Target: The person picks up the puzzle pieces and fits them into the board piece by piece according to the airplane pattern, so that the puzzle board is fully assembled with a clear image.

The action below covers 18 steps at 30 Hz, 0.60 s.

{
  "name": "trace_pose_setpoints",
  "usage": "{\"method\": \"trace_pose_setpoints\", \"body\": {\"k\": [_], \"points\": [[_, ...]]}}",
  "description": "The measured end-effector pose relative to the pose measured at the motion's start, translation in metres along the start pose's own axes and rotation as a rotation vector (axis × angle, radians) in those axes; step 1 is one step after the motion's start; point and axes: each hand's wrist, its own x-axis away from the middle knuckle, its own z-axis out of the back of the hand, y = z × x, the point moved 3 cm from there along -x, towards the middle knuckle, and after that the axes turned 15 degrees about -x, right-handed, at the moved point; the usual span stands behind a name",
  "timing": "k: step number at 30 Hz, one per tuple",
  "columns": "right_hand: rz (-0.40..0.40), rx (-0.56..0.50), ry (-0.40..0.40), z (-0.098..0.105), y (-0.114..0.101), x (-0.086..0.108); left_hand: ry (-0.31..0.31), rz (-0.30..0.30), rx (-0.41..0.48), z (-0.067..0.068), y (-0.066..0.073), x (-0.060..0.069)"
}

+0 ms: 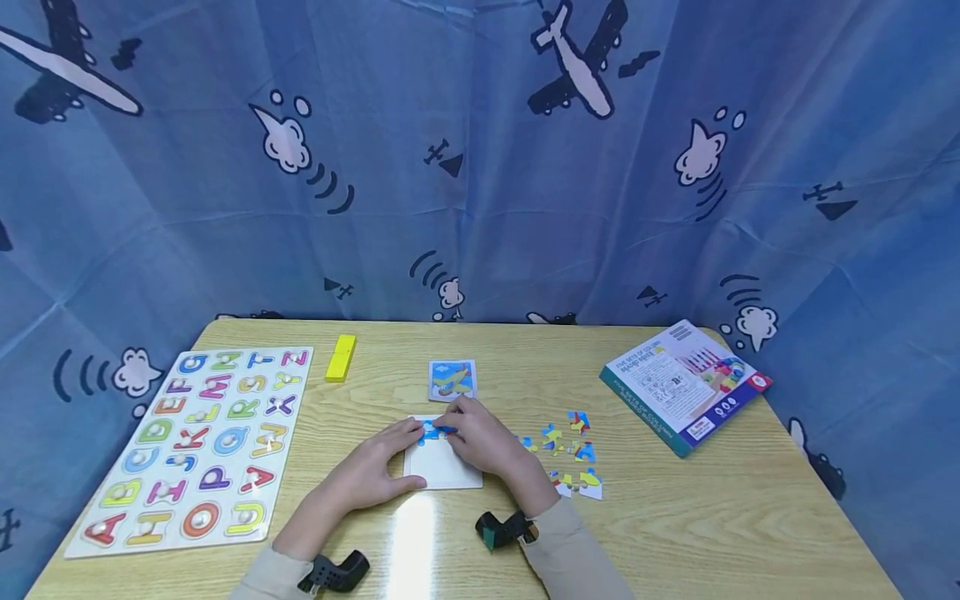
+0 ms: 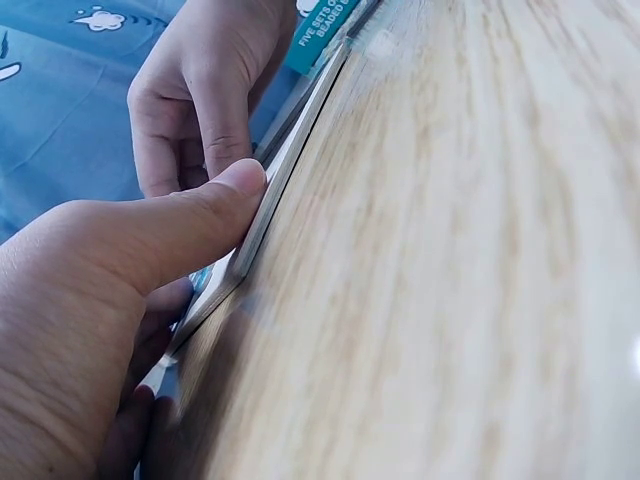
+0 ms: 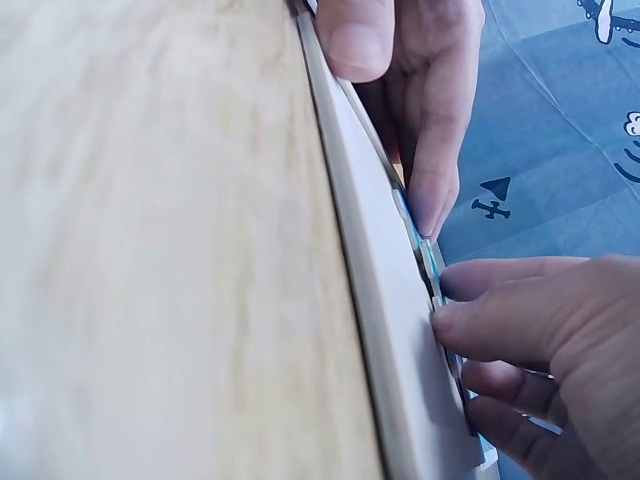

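A white puzzle board [image 1: 447, 471] lies flat on the table, with joined blue pieces [image 1: 429, 431] along its far edge. The left hand [image 1: 370, 472] rests at the board's left side, its fingertips touching the blue pieces and its thumb on the board's edge. At the far right part of the board, the right hand [image 1: 483, 440] pinches a blue puzzle piece [image 1: 446, 429] between thumb and fingers, low against the surface. Right thumb and fingers [image 3: 500, 325] meet at the pieces in the right wrist view. Loose puzzle pieces [image 1: 585, 452] lie right of the right hand.
Beyond the board lies a small picture card [image 1: 452, 380] showing a yellow plane. A letter board [image 1: 198, 450] fills the left side, with a yellow block [image 1: 341, 358] near it. At the back right lies a boxed set [image 1: 686, 385]. A blue curtain [image 1: 480, 167] hangs behind.
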Motion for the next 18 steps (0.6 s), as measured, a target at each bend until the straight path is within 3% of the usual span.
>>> {"method": "trace_pose_setpoints", "body": {"k": [8, 18], "points": [[0.013, 0.017, -0.009, 0.0017, -0.0016, 0.0017, 0.000, -0.006, -0.005, 0.0001, 0.0000, -0.0001], [0.087, 0.076, -0.037, 0.0009, -0.0036, 0.0027, 0.021, -0.013, -0.008, 0.0002, 0.0001, 0.0002]]}}
